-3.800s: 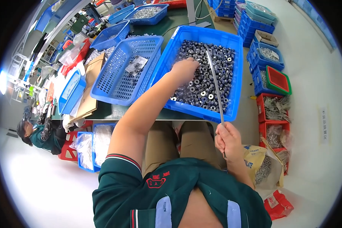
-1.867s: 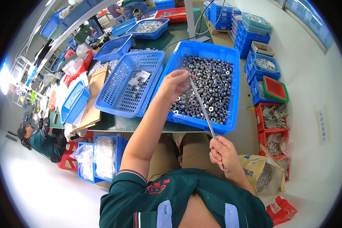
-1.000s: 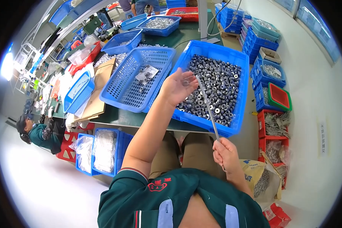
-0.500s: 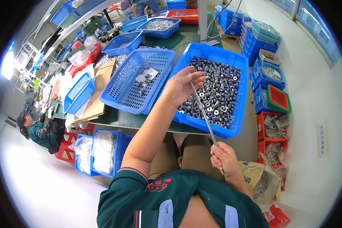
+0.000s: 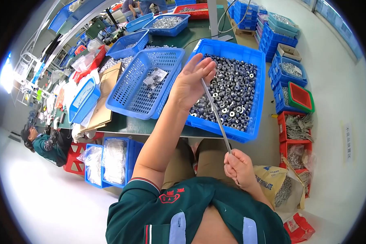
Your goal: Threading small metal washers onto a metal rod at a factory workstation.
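Observation:
My right hand (image 5: 238,167) is closed around the lower end of a thin grey metal rod (image 5: 218,118), low and close to my body. The rod slants up and away to the left, over the near part of a blue bin (image 5: 254,126). Small dark and silver ring-shaped metal parts, like nuts (image 5: 232,89), fill this bin. My left hand (image 5: 192,83) hovers above the bin's left side, palm turned up and fingers stretched out. The rod's upper tip lies against or just beside its fingers; contact cannot be made out.
Left of the bin is a blue perforated basket (image 5: 130,93) holding a few parts and a paper slip. Cardboard (image 5: 103,107) lies farther left on the green table (image 5: 150,127). Stacked crates (image 5: 286,103) and a yellow sack (image 5: 268,181) stand at right. A person (image 5: 49,144) sits far left.
My left hand has shifted slightly up and left, and its fingers have straightened away from the rod's tip. My right hand keeps its grip on the rod. The view has shifted slightly.

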The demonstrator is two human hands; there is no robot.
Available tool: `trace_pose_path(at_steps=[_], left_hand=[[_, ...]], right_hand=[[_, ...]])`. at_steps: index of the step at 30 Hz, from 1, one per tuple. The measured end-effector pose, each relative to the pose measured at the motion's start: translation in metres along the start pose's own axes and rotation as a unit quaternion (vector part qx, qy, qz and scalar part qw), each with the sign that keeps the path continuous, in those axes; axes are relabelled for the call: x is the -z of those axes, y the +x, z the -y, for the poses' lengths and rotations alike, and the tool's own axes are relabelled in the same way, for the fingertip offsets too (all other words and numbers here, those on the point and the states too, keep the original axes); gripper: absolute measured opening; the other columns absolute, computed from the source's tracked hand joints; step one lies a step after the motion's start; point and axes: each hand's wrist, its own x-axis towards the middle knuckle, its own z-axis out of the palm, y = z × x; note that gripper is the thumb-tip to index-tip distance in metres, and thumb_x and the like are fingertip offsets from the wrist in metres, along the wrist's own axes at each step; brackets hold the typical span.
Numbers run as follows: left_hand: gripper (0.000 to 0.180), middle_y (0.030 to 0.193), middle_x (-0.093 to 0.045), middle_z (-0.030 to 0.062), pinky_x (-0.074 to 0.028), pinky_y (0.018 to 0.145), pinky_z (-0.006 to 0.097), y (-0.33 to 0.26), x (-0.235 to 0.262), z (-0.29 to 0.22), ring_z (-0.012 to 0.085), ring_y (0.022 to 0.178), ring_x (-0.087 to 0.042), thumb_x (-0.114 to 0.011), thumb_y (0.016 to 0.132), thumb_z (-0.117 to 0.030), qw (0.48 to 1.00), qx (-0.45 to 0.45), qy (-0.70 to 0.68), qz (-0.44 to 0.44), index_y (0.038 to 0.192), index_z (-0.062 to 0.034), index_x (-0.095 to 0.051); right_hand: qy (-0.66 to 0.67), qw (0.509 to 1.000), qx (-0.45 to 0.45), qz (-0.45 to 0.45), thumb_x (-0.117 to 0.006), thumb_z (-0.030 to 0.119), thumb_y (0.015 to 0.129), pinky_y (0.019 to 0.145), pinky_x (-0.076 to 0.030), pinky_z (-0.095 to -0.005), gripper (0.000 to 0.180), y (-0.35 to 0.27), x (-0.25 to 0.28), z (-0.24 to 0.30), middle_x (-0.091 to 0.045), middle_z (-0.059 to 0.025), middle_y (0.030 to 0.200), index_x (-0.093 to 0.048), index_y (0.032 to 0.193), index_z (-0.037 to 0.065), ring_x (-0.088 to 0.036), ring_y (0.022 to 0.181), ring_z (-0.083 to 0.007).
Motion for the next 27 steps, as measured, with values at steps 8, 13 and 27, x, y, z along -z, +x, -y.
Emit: trace_pose_path(at_steps=[8,13,27], left_hand=[[0.048,0.119,-0.054,0.0161,-0.037,0.103,0.042,-0.006,-0.012,-0.002,0.0294,0.116,-0.05,-0.053,0.081,0.008,0.991,-0.121,0.044,0.024,0.126,-0.0029,-0.042],[0.055,0.124,-0.048,0.0182,-0.038,0.102,0.042,-0.01,-0.015,0.007,0.0304,0.116,-0.049,-0.053,0.08,0.009,0.993,-0.085,0.034,0.072,0.13,-0.0051,-0.036],[0.05,0.12,-0.05,0.0196,-0.04,0.098,0.043,-0.024,-0.007,0.029,0.0317,0.114,-0.051,-0.057,0.082,-0.004,0.986,0.123,0.098,0.055,0.127,-0.002,-0.037]], right_hand=[[-0.022,1.0,-0.004,0.003,-0.048,0.02,0.093,0.04,-0.028,-0.0208,0.018,0.008,-0.006,-0.001,-0.04,0.0009,0.052,-0.049,0.084,0.004,-0.035,0.041,-0.0058],[0.125,0.99,0.005,0.069,-0.046,0.021,0.094,0.039,-0.027,-0.0181,0.021,0.011,-0.003,0.014,-0.039,0.002,0.051,-0.048,0.082,0.004,-0.033,0.039,-0.0044],[0.044,0.997,0.06,-0.025,-0.046,0.019,0.093,0.035,-0.025,-0.018,0.02,0.032,0.005,0.01,-0.039,0.0018,0.049,-0.048,0.08,0.003,-0.033,0.037,-0.0042]])
